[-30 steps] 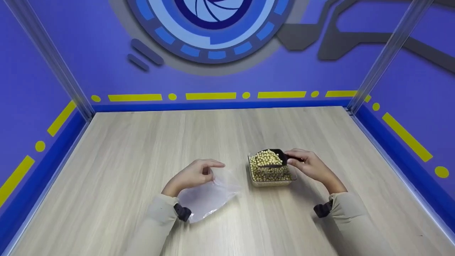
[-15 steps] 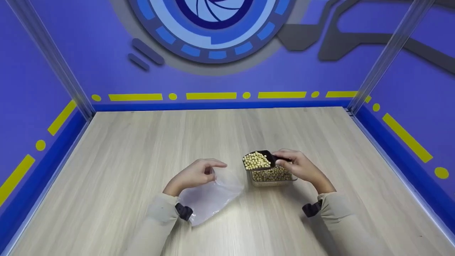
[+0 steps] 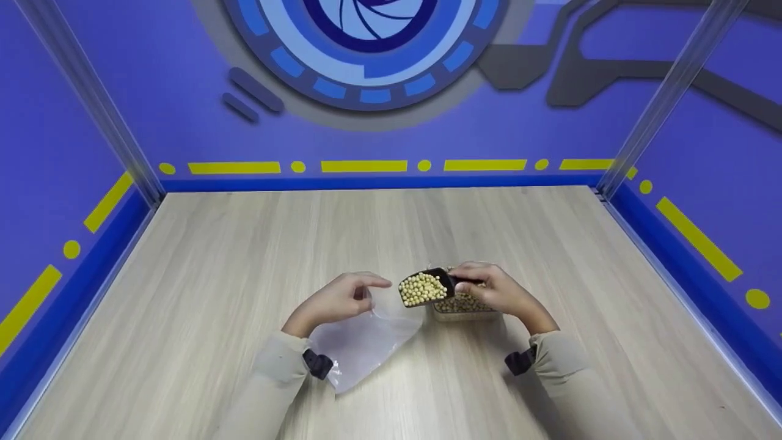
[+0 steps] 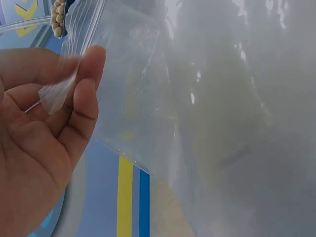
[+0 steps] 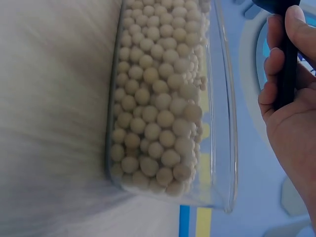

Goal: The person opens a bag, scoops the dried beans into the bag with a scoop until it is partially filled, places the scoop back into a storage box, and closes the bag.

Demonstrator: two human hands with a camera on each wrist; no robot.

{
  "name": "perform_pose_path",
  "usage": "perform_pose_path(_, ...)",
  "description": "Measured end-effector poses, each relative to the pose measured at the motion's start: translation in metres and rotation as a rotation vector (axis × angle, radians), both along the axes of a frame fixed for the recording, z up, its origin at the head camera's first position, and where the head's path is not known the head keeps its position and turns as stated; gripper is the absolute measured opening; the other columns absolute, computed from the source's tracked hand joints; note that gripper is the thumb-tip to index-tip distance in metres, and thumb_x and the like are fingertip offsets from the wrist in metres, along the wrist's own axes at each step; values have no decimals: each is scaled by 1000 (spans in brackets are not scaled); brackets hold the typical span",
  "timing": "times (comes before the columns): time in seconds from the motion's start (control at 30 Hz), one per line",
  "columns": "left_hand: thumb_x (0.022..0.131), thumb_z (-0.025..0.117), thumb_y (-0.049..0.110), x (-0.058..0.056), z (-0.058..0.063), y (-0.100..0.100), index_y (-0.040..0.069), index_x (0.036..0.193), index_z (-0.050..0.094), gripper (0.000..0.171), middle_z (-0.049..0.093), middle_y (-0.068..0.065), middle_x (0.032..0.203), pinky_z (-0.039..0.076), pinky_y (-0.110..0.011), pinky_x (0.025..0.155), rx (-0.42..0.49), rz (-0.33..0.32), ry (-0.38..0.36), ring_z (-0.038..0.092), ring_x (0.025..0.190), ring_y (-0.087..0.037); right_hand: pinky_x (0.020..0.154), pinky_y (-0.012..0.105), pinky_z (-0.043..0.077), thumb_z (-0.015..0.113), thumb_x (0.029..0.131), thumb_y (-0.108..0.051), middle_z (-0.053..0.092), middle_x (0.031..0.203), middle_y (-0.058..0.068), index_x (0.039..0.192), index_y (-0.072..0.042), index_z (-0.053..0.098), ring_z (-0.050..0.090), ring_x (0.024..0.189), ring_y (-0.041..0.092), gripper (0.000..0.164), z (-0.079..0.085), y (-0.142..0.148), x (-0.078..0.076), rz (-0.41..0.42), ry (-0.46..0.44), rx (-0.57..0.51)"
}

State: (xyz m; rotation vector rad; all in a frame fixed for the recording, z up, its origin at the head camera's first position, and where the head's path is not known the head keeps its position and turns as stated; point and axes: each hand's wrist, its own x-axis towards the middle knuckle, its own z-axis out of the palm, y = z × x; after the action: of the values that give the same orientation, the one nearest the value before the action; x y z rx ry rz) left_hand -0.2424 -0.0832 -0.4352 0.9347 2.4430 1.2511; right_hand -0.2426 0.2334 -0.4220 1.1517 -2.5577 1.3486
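Observation:
My left hand (image 3: 336,298) pinches the top edge of a clear zip bag (image 4: 133,74) between thumb and fingers, and the bag hangs down beneath it toward the table. With curled fingers and thumb, my right hand (image 3: 498,290) grips the black handle (image 5: 286,74) of a scoop (image 3: 445,280). Pale yellow soybeans (image 3: 423,289) fill the scoop, whose front lip is close to the bag's mouth and just right of the left fingertips. Below the right hand stands a clear plastic box (image 5: 229,148) of more soybeans (image 5: 153,98), partly hidden in the head view by hand and scoop.
The wood-grain table (image 3: 244,244) carries the box and the lower part of the bag. Blue printed panels (image 3: 391,146) with yellow marks enclose its back and sides. A black wrist camera (image 3: 317,365) sits on the left cuff, another on the right.
My right hand has carried the filled scoop leftward from over the box to beside the bag's mouth. The left hand has barely moved, still pinching the bag.

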Motion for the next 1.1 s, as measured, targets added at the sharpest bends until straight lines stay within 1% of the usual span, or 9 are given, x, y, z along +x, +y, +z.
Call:
perform_pose_path(0.17, 85, 51, -3, 0, 1, 0, -1, 127, 60, 43, 62, -17, 125, 41, -17, 61, 14, -6, -12, 54, 72, -6, 89, 22, 49, 63, 87, 2, 69, 105, 22, 109, 11, 67, 63, 100, 18, 24, 3, -5, 1, 5, -12, 33)
perform_pose_path(0.27, 85, 51, -3, 1, 3, 0, 1, 127, 61, 43, 62, -15, 125, 40, -18, 60, 20, -12, -13, 52, 70, -6, 90, 23, 49, 63, 87, 2, 69, 106, 21, 110, 11, 67, 63, 101, 21, 24, 4, -7, 0, 2, -23, 62)
perform_pose_path(0.4, 84, 50, -4, 1, 3, 0, 2, 127, 62, 44, 60, -12, 129, 39, -18, 60, 39, -28, -15, 46, 66, -6, 90, 27, 50, 63, 87, 2, 69, 107, 20, 111, 9, 67, 64, 101, 27, 25, -11, -3, -10, -1, -6, 88)
perform_pose_path(0.5, 83, 48, -6, 1, 2, 0, 2, 127, 61, 46, 59, -13, 130, 38, -17, 59, 56, -37, -28, 43, 64, -5, 90, 28, 51, 64, 87, -1, 70, 106, 17, 112, 6, 68, 64, 100, 28, 26, -25, 2, -18, -5, 2, 84)
perform_pose_path(0.53, 83, 47, -6, 1, 2, 0, 2, 127, 61, 47, 59, -13, 130, 37, -17, 59, 61, -39, -32, 42, 64, -5, 90, 29, 51, 65, 88, -2, 70, 107, 16, 113, 5, 68, 64, 100, 28, 26, -26, 2, -19, -6, -1, 83)
perform_pose_path(0.7, 82, 45, -8, 0, 1, 0, 2, 127, 61, 48, 59, -14, 130, 36, -17, 59, 86, -43, -52, 41, 64, -5, 90, 31, 51, 64, 90, -10, 70, 108, 11, 115, -1, 69, 64, 102, 23, 27, -23, 2, -19, -8, -2, 114)
perform_pose_path(0.8, 82, 45, -8, 0, 0, 0, 1, 126, 62, 48, 59, -15, 130, 36, -17, 59, 102, -46, -68, 42, 65, -5, 88, 33, 51, 63, 91, -14, 70, 108, 10, 116, -2, 69, 64, 101, 23, 28, -22, 2, -19, 0, 22, 140)
perform_pose_path(1.1, 80, 47, -11, -1, -5, 0, 3, 125, 63, 50, 59, -14, 130, 38, -15, 60, 103, -40, -81, 43, 68, -6, 87, 38, 52, 65, 90, -12, 70, 106, 10, 115, -2, 70, 65, 100, 26, 27, -23, 2, -19, 6, 83, 177)
